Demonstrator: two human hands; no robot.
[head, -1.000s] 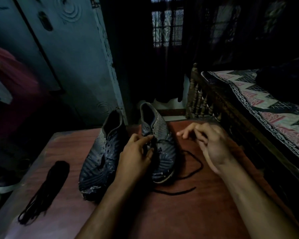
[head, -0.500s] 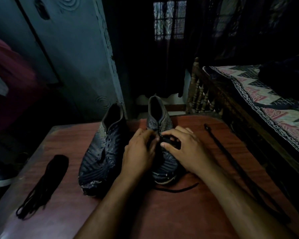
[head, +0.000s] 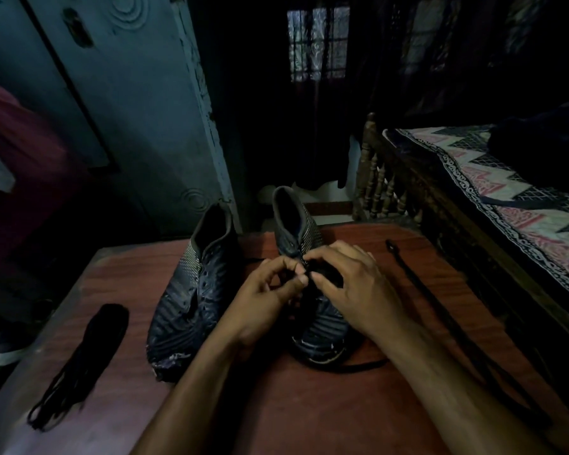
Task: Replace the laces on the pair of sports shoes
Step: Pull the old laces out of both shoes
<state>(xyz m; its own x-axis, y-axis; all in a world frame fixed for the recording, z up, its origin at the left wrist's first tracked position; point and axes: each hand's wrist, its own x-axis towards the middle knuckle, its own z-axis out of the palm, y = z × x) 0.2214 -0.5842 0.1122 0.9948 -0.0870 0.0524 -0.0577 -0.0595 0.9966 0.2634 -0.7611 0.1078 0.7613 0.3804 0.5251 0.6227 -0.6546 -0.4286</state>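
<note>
Lace [head: 358,366] trails under right shoe [head: 322,333] toe, near table [head: 309,405] edge. I note both hands over right shoe's eyelets: left hand [head: 263,300] pinching fingertips together, apparently on lace; right hand [head: 352,287] curled over lace bunch, grip unclear in dim light. Left shoe [head: 191,290] beside, unlaced. Spare laces [head: 79,359] far left; another strand [head: 440,303] right. My concern: poor light, black lace on black shoe, so missed eyelet or slipped tip likely.
</note>
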